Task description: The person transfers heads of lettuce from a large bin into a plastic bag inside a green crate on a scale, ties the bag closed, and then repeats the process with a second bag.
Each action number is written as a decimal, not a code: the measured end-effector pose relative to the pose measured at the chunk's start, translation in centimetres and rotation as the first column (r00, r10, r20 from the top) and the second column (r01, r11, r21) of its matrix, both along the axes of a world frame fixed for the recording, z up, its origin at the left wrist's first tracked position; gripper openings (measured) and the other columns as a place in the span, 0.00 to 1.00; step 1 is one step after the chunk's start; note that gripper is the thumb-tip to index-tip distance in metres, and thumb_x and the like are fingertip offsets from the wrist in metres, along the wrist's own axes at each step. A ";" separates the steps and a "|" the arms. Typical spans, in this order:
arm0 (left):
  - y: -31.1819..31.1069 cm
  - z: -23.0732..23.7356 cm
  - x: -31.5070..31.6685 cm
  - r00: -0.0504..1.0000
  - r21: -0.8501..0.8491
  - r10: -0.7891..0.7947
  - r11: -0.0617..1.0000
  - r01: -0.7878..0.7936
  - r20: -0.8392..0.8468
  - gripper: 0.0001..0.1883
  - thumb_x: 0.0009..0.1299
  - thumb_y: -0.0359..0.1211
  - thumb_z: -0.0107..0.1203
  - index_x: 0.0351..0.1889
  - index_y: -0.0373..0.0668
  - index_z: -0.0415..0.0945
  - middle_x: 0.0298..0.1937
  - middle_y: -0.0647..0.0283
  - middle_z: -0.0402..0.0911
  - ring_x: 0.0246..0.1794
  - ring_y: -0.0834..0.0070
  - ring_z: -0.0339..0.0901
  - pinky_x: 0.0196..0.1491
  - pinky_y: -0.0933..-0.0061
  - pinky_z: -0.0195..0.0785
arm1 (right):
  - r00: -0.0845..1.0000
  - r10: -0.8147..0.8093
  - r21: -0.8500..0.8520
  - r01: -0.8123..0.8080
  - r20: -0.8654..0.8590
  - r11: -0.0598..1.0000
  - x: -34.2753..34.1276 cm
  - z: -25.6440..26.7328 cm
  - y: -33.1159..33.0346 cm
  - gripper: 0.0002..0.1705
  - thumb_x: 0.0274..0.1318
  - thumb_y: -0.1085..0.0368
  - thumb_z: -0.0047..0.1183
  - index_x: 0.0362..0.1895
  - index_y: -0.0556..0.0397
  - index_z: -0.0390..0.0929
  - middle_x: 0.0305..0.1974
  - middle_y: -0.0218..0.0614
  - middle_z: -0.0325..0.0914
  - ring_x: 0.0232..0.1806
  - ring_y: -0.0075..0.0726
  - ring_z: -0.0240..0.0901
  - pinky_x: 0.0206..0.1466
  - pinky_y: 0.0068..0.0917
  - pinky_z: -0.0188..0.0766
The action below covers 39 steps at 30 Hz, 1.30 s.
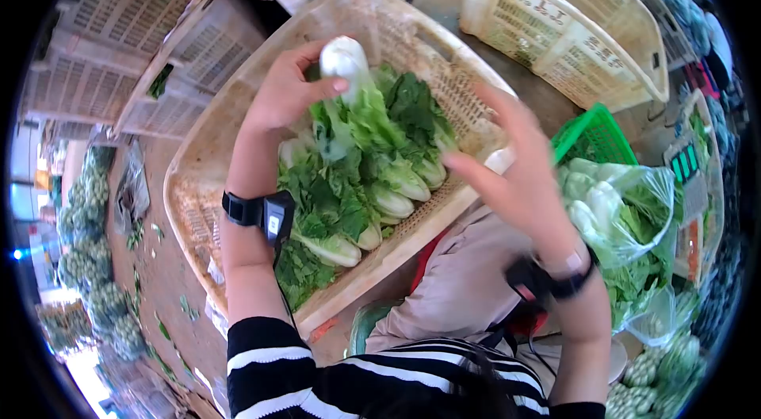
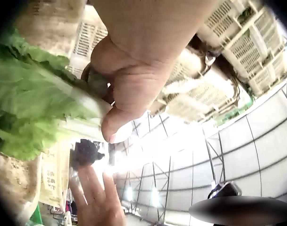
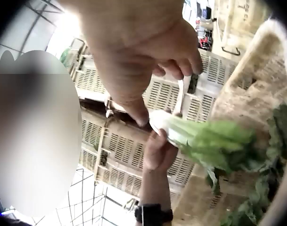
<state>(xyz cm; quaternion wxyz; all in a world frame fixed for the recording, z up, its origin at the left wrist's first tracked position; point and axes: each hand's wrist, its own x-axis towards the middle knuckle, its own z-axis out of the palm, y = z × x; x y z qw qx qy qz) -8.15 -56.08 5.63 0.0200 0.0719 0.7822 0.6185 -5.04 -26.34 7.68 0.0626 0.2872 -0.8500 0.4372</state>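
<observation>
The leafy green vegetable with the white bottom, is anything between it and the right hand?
Nothing visible is in the way: only air separates the leafy green vegetable, held in the bare left hand, from the bare right hand. The other green-and-white vegetables lie lower, in the stained cream plastic basket.

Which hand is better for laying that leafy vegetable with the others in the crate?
Probably the left hand: it holds the leafy vegetable by its white base, over the crate. The right hand is empty, so it would need a grip first.
</observation>
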 end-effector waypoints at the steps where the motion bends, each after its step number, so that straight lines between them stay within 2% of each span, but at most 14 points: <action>1: 1.8 0.9 -0.4 0.993 -0.032 -0.120 0.992 0.119 -0.018 0.34 0.54 0.38 0.66 0.57 0.35 0.66 0.52 0.61 0.74 0.52 0.74 0.70 0.57 0.71 0.61 | 1.000 0.010 -0.041 -0.011 -0.022 0.999 -1.3 -1.0 -2.2 0.45 0.36 0.54 0.65 0.58 0.60 0.60 0.55 0.52 0.64 0.58 0.54 0.60 0.62 0.40 0.54; 6: 4.8 1.0 -2.0 0.939 -0.042 -0.267 0.963 0.265 -0.216 0.30 0.54 0.34 0.64 0.56 0.40 0.68 0.53 0.63 0.70 0.50 0.73 0.69 0.54 0.72 0.62 | 0.928 0.178 -0.187 -0.121 0.328 0.975 -6.7 -3.0 -6.3 0.43 0.36 0.57 0.67 0.56 0.63 0.61 0.46 0.46 0.73 0.50 0.40 0.69 0.55 0.30 0.64; 8: 3.8 -0.1 -2.0 0.980 0.225 0.056 0.974 -0.012 -0.189 0.23 0.57 0.33 0.61 0.51 0.38 0.71 0.46 0.63 0.74 0.46 0.74 0.71 0.48 0.71 0.66 | 0.906 0.124 -0.336 0.021 0.404 0.942 -7.6 -4.1 -5.1 0.41 0.36 0.58 0.67 0.54 0.62 0.62 0.43 0.45 0.74 0.45 0.40 0.72 0.50 0.31 0.67; 10: 3.3 -3.7 -1.1 0.923 -0.280 0.365 0.880 -0.384 -0.121 0.14 0.59 0.30 0.57 0.44 0.38 0.74 0.36 0.60 0.77 0.40 0.70 0.75 0.41 0.69 0.69 | 0.885 0.095 -0.586 0.218 0.456 0.781 -7.9 -5.2 -3.8 0.33 0.39 0.61 0.65 0.49 0.60 0.64 0.39 0.39 0.74 0.38 0.33 0.73 0.43 0.28 0.70; 11: 3.5 -7.4 -0.1 0.947 -0.551 0.171 0.779 -0.298 -0.271 0.09 0.58 0.27 0.53 0.37 0.39 0.75 0.31 0.55 0.77 0.35 0.63 0.76 0.38 0.66 0.69 | 0.898 0.100 -0.698 0.258 0.428 0.668 -8.3 -5.1 -3.1 0.26 0.42 0.64 0.63 0.46 0.59 0.67 0.38 0.35 0.74 0.36 0.27 0.71 0.40 0.25 0.70; 12: 6.5 -8.6 1.8 0.978 -0.846 0.158 0.533 0.034 0.139 0.11 0.55 0.26 0.52 0.37 0.40 0.75 0.32 0.50 0.76 0.35 0.57 0.75 0.38 0.62 0.69 | 0.905 0.067 -0.727 0.292 0.420 0.622 -8.6 -5.0 -2.6 0.23 0.45 0.64 0.61 0.45 0.58 0.67 0.37 0.33 0.73 0.36 0.25 0.70 0.40 0.24 0.69; 14: 7.2 -20.9 5.3 0.919 -0.834 -0.353 0.441 0.331 0.178 0.13 0.53 0.27 0.52 0.38 0.42 0.74 0.42 0.54 0.75 0.44 0.61 0.73 0.46 0.66 0.67 | 0.915 0.000 -0.763 0.337 0.404 0.551 -9.0 -4.8 -1.6 0.20 0.50 0.63 0.59 0.44 0.58 0.68 0.37 0.31 0.72 0.36 0.23 0.68 0.41 0.22 0.66; 15: 9.1 -21.6 6.1 0.781 -0.891 -0.527 0.093 0.445 0.335 0.19 0.52 0.29 0.55 0.45 0.44 0.73 0.49 0.57 0.72 0.52 0.63 0.68 0.53 0.65 0.62 | 0.919 -0.036 -0.772 0.351 0.393 0.530 -9.2 -4.7 -1.4 0.19 0.51 0.62 0.58 0.44 0.58 0.68 0.37 0.30 0.72 0.37 0.23 0.67 0.41 0.20 0.65; 18: 8.9 -29.0 7.2 0.716 -0.987 -0.694 0.155 0.039 -0.080 0.25 0.51 0.33 0.58 0.50 0.46 0.71 0.53 0.59 0.69 0.56 0.66 0.63 0.57 0.59 0.56 | 0.901 -0.082 -0.738 0.400 0.427 0.544 -9.0 -4.5 -1.4 0.20 0.52 0.59 0.57 0.44 0.57 0.68 0.37 0.29 0.71 0.37 0.22 0.65 0.42 0.19 0.63; 25: 8.3 -28.9 4.4 0.636 -0.978 -0.748 0.202 -0.052 -0.188 0.16 0.57 0.37 0.49 0.43 0.44 0.72 0.43 0.61 0.71 0.54 0.62 0.64 0.59 0.55 0.51 | 0.901 -0.144 -0.618 0.389 0.409 0.683 -8.7 -4.5 -1.5 0.22 0.50 0.61 0.59 0.45 0.57 0.67 0.37 0.29 0.71 0.38 0.21 0.66 0.42 0.19 0.63; 29: 8.1 -26.4 4.4 0.661 -0.979 -0.737 -0.005 0.202 0.140 0.14 0.55 0.34 0.48 0.40 0.44 0.71 0.38 0.61 0.71 0.50 0.67 0.66 0.61 0.55 0.51 | 0.888 -0.135 -0.695 0.431 0.439 0.575 -6.9 -3.4 -0.6 0.21 0.50 0.63 0.59 0.46 0.57 0.67 0.37 0.29 0.71 0.39 0.20 0.65 0.43 0.19 0.63; 35: 0.3 -11.0 3.0 0.979 -0.548 -0.092 0.836 -0.024 -0.183 0.32 0.38 0.30 0.67 0.46 0.43 0.72 0.51 0.60 0.72 0.57 0.63 0.66 0.60 0.65 0.57 | 0.915 -0.178 -0.702 0.393 0.362 0.594 -6.4 -3.1 1.4 0.16 0.51 0.62 0.58 0.41 0.56 0.70 0.33 0.26 0.70 0.36 0.18 0.65 0.40 0.17 0.62; 36: -1.8 -8.5 3.0 0.993 -0.133 -0.113 0.984 0.117 0.037 0.32 0.40 0.31 0.68 0.48 0.40 0.71 0.51 0.58 0.72 0.56 0.63 0.67 0.59 0.63 0.59 | 0.904 -0.130 -0.664 0.390 0.406 0.639 -6.5 -3.2 1.7 0.13 0.52 0.62 0.56 0.38 0.55 0.72 0.33 0.26 0.71 0.35 0.18 0.66 0.38 0.18 0.62; 39: -7.5 -6.9 3.0 0.957 0.483 -0.285 0.833 0.271 -0.046 0.37 0.44 0.36 0.69 0.53 0.33 0.67 0.53 0.48 0.69 0.55 0.58 0.68 0.56 0.57 0.63 | 0.860 0.174 -0.735 0.286 0.480 0.615 -5.3 -2.2 -0.1 0.19 0.50 0.62 0.56 0.44 0.57 0.70 0.34 0.27 0.72 0.33 0.21 0.68 0.37 0.19 0.66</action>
